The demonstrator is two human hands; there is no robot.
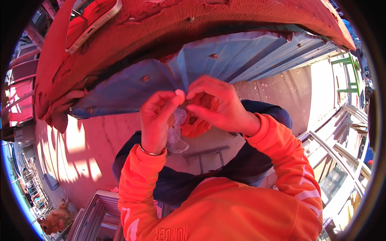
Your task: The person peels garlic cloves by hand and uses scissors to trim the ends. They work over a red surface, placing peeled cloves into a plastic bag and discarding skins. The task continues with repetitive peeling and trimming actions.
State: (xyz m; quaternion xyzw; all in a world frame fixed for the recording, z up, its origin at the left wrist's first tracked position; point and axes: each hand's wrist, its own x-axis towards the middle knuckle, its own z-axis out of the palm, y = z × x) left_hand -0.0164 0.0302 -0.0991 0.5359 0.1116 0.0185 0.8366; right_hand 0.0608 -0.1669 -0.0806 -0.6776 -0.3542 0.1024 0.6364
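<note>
My left hand [155, 114] is raised before my lap, thumb and forefinger pinched together at a small pale spot. Whether that spot is a held thing or the fingertip, I cannot tell. Facing it, my right hand [221, 104] has its fingers curled, with a small gap between thumb and forefinger; its other fingers are partly hidden. Beneath the hands hang a thin clear plastic bag [177, 138], near my left wrist, and a crumpled orange plastic bag [197, 126], under my right hand. What either bag hangs from is covered by the hands.
In front stands a table with a worn red cover [161, 28] and a blue corrugated metal side [225, 60]. A phone [94, 26] lies on it. Metal frames [341, 156] are stacked at right, more frames [98, 213] at lower left, near a ginger animal [56, 219].
</note>
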